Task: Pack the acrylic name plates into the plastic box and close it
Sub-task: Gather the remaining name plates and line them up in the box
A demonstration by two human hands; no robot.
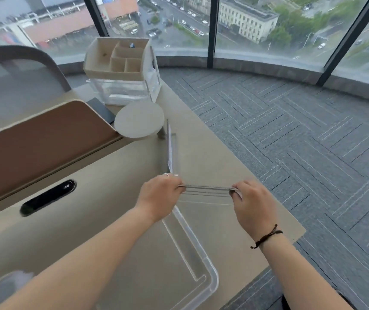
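Note:
A stack of clear acrylic name plates [208, 189] hangs edge-on just above the desk, held at both ends. My left hand [161, 195] pinches its left end and my right hand [254, 204] pinches its right end. Below and nearer to me lies a clear plastic box part [210, 274] with a raised rim; whether it is the box or its lid I cannot tell. One more acrylic name plate [169, 151] stands upright on the desk behind my left hand.
A beige desk [212, 153] ends at its right edge over grey carpet. A round white stand [139, 118], a white compartment organizer [121, 61] on a clear drawer unit, a brown divider panel [45, 139] and a black cable slot [47, 198] lie behind and left.

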